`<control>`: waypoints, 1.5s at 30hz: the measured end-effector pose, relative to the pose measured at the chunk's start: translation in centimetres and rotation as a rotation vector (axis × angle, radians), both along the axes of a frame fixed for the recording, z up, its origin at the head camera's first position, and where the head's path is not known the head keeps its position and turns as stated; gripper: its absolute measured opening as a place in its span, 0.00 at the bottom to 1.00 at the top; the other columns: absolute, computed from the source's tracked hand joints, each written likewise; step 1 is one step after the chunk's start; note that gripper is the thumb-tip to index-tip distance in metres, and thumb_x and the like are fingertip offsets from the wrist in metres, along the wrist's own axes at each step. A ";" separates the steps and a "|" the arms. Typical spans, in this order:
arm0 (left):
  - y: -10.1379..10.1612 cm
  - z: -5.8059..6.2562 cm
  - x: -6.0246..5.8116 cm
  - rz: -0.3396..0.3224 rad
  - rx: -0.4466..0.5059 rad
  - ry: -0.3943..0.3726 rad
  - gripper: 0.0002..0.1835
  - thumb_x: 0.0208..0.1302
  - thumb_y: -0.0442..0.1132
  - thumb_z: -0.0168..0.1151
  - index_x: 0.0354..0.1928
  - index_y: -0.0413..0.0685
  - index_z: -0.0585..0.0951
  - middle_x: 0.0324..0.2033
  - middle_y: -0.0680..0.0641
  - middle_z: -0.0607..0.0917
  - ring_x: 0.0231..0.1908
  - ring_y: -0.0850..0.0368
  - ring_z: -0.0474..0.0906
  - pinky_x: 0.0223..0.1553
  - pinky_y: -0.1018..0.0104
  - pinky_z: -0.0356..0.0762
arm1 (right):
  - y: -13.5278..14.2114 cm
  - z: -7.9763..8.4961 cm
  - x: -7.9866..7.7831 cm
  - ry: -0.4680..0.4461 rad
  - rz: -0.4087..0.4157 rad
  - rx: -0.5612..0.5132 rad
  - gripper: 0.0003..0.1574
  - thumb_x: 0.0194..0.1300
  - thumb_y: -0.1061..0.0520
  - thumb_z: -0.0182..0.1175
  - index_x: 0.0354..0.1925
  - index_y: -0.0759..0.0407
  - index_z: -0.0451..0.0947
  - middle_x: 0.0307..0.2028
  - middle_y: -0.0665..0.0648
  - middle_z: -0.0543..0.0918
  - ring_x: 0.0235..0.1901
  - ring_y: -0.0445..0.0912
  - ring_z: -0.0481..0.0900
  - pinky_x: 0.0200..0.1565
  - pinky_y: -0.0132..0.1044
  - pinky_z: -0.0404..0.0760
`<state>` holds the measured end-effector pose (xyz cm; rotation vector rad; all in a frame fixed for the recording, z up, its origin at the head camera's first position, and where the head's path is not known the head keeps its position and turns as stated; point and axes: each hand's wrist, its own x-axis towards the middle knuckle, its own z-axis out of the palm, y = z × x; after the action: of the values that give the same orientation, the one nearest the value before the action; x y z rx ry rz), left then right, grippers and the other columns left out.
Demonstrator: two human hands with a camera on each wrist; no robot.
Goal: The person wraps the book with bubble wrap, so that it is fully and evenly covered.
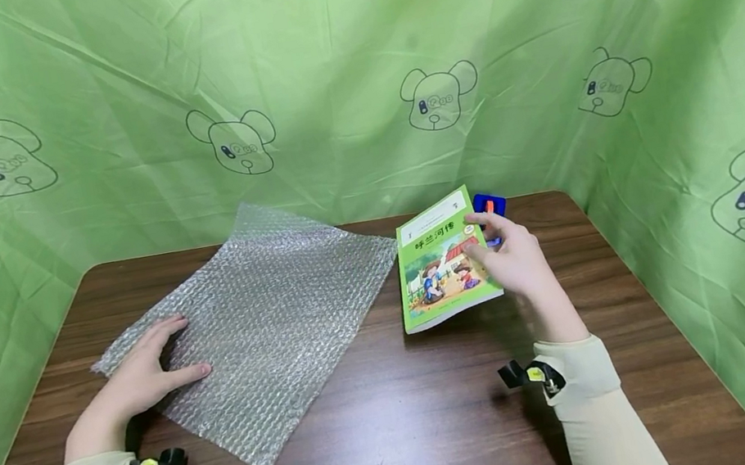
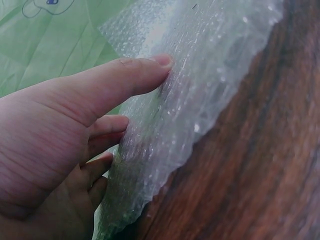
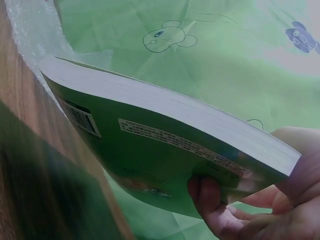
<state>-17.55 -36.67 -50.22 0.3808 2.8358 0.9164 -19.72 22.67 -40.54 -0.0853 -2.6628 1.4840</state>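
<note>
A sheet of clear bubble wrap [image 1: 266,309] lies spread over the left and middle of the table, its far corner against the green cloth. My left hand [image 1: 136,378] rests on the sheet's left part with thumb and fingers spread apart; in the left wrist view the thumb's tip meets the wrap [image 2: 170,125]. A green paperback book [image 1: 434,267] with an illustrated cover is gripped at its right edge by my right hand [image 1: 515,257], thumb on the front cover. From the right wrist view, fingers [image 3: 207,197] press the book's back cover [image 3: 150,145], and the book is tilted and slightly bent.
Behind the right hand is a partly hidden blue object with an orange part [image 1: 490,205]. The dark wooden table [image 1: 409,442] is walled at the back and sides by green cloth [image 1: 328,66] with cartoon heads. The book's left edge comes close to the wrap's right corner.
</note>
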 end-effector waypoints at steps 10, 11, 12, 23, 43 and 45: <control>0.2 0.2 0.2 0.002 -0.004 0.005 0.56 0.62 0.54 0.83 0.80 0.30 0.64 0.79 0.22 0.60 0.78 0.17 0.52 0.72 0.18 0.54 | -0.3 0.8 0.0 0.037 -0.018 0.026 0.31 0.73 0.58 0.68 0.72 0.50 0.81 0.50 0.62 0.82 0.27 0.42 0.79 0.26 0.34 0.81; 0.2 0.3 0.2 0.002 -0.006 0.004 0.56 0.62 0.54 0.83 0.80 0.30 0.64 0.79 0.22 0.60 0.78 0.17 0.52 0.72 0.18 0.54 | -0.2 1.0 0.1 0.042 -0.022 0.025 0.31 0.73 0.58 0.69 0.72 0.51 0.81 0.50 0.62 0.82 0.27 0.42 0.78 0.26 0.33 0.81; 0.3 0.3 0.2 0.003 -0.008 0.001 0.56 0.62 0.54 0.82 0.80 0.30 0.63 0.79 0.22 0.60 0.78 0.17 0.51 0.72 0.18 0.54 | -0.2 1.1 0.1 0.044 -0.027 0.017 0.31 0.73 0.58 0.69 0.72 0.51 0.81 0.50 0.62 0.82 0.28 0.42 0.78 0.27 0.33 0.81; -0.1 0.9 0.2 -0.004 -0.032 0.017 0.55 0.62 0.54 0.82 0.79 0.29 0.64 0.79 0.22 0.61 0.77 0.17 0.53 0.72 0.19 0.57 | -0.7 1.8 0.2 0.112 -0.118 -0.019 0.31 0.74 0.57 0.68 0.72 0.48 0.81 0.48 0.62 0.86 0.29 0.35 0.84 0.26 0.30 0.82; 4.9 1.3 0.3 -0.088 -0.111 0.122 0.41 0.71 0.53 0.74 0.75 0.32 0.74 0.76 0.25 0.69 0.76 0.23 0.62 0.74 0.24 0.61 | -1.5 2.1 0.0 0.183 -0.230 -0.255 0.35 0.71 0.64 0.69 0.74 0.48 0.81 0.46 0.56 0.84 0.28 0.36 0.84 0.28 0.28 0.83; 5.4 1.4 0.3 -0.095 -0.113 0.139 0.39 0.72 0.51 0.74 0.74 0.33 0.75 0.75 0.26 0.71 0.75 0.23 0.63 0.74 0.23 0.60 | -1.5 2.1 0.0 0.180 -0.212 -0.273 0.35 0.72 0.64 0.69 0.74 0.48 0.81 0.47 0.56 0.84 0.28 0.36 0.84 0.28 0.28 0.83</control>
<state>-17.21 -31.23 -48.86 0.5809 2.9475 0.7344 -19.69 21.15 -38.48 -0.2326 -2.2231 1.6846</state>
